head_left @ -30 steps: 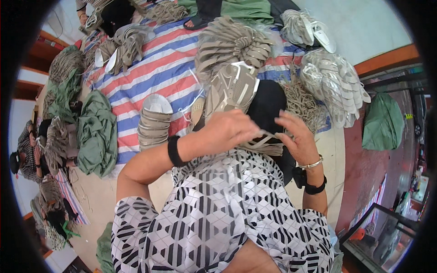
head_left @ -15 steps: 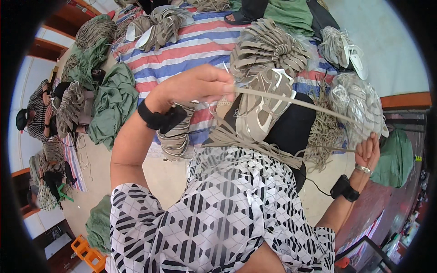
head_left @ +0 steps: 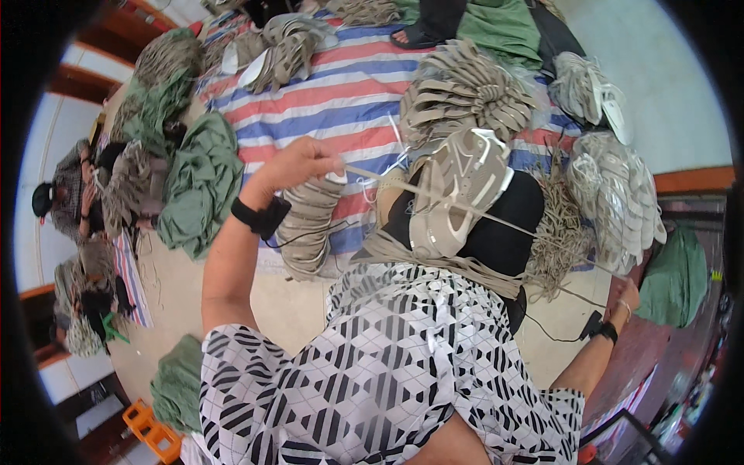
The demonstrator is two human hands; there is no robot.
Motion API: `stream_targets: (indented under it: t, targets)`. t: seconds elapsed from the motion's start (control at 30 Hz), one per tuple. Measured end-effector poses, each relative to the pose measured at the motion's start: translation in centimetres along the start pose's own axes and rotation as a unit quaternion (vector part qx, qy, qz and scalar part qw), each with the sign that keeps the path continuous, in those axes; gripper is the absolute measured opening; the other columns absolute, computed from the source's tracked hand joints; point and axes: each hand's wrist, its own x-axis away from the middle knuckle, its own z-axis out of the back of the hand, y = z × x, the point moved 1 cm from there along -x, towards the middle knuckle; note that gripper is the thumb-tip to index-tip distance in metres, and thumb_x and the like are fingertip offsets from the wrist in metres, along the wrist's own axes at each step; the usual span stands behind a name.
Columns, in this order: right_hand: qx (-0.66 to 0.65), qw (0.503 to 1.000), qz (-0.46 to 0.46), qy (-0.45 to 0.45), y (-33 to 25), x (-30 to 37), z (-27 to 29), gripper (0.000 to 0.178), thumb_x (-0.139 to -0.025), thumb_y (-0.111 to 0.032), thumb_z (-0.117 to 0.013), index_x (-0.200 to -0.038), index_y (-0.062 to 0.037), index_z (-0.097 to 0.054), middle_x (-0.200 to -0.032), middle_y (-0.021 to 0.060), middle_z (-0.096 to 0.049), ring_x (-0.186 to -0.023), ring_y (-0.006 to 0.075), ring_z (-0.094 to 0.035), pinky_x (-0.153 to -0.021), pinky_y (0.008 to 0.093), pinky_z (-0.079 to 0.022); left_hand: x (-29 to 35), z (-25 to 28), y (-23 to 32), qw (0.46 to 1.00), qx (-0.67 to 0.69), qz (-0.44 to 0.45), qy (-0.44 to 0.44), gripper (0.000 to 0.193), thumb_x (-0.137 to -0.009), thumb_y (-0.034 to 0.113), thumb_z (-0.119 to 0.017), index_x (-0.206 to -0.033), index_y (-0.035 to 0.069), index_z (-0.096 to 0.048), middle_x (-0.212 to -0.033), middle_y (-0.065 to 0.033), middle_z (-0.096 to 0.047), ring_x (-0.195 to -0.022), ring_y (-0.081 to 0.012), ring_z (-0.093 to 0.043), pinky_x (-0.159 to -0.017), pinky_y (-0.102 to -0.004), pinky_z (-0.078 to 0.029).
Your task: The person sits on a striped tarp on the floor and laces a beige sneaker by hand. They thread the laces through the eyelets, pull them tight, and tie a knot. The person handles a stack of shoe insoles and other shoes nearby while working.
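A flat beige shoelace (head_left: 508,222) is stretched slantwise between my hands, passing above a beige shoe upper (head_left: 443,221) with white trim on my dark-covered lap. My left hand (head_left: 304,164), raised left of the upper, pinches one part of the lace. Low on the far right, my right hand (head_left: 626,297) is closed on the other part; its fingers are small and slightly blurred. More loose beige laces (head_left: 422,259) lie across my lap against my patterned top. Just left of the upper rests a row of nested uppers (head_left: 310,229).
Ahead, a striped sheet (head_left: 325,116) carries a fanned pile of uppers (head_left: 469,93). Tangled laces (head_left: 559,225) and plastic-wrapped uppers (head_left: 616,198) lie to the right. Green cloth (head_left: 200,186) is heaped at left. Another person (head_left: 74,190) sits farther left; a sandalled foot (head_left: 418,36) shows ahead.
My hands have moved farther apart, left hand leftward and right hand downward. The lace now spans a longer distance and slants across the upper.
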Motion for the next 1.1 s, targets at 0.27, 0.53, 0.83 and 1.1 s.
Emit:
stream_targets:
  t: [0.27, 0.53, 0.83, 1.1]
  targets:
    - [-0.165, 0.740, 0.326, -0.565, -16.7, 32.2, -19.8, 0.037, -0.093, -0.023, -0.055, -0.121, 0.0008, -0.055, -0.112, 0.0111, -0.064, -0.105, 0.0194, -0.059, -0.092, 0.0284, -0.047, -4.3, -14.7, 11.8, 0.958, -0.175, -0.225, -0.007, 0.018, -0.081, 0.026, -0.067, -0.080, 0.008, -0.066, -0.073, -0.0116, -0.065, -0.065, -0.0321, -0.061, -0.056, -0.0369, -0.047]
    - [0.034, 0.642, 0.295, -0.707, -15.5, 31.8, -17.0, 0.021, -0.093, -0.019, -0.054, -0.090, -0.0013, -0.064, -0.061, 0.0021, -0.059, -0.048, 0.0072, -0.054, -0.047, 0.0212, -0.042, -5.1, -16.4, 11.3, 0.928, -0.191, -0.319, 0.023, 0.015, -0.072, 0.017, -0.072, -0.084, 0.012, -0.067, -0.084, -0.0040, -0.064, -0.077, -0.0237, -0.060, -0.069, -0.0359, -0.048]
    - [0.084, 0.772, 0.531, -0.340, -18.6, 25.1, -13.9, 0.014, -0.085, -0.013, -0.059, -0.084, -0.0001, -0.065, -0.096, 0.0134, -0.066, -0.084, 0.0277, -0.063, -0.076, 0.0358, -0.050, -4.1, -19.5, 8.2, 0.874, -0.260, -0.410, 0.012, 0.021, -0.065, 0.013, -0.071, -0.085, 0.017, -0.067, -0.095, 0.0061, -0.063, -0.085, -0.0197, -0.051, -0.076, -0.0323, -0.043]
    - [-0.012, 0.633, 0.663, -0.400, -17.4, 31.4, -25.5, 0.007, -0.081, -0.008, -0.061, -0.082, -0.0008, -0.060, -0.101, 0.0112, -0.062, -0.094, 0.0287, -0.058, -0.085, 0.0362, -0.046, -5.1, -19.6, 7.9, 0.895, -0.201, -0.398, 0.013, 0.015, -0.071, 0.010, -0.070, -0.086, 0.014, -0.067, -0.096, 0.0030, -0.065, -0.080, -0.0196, -0.055, -0.074, -0.0306, -0.044]
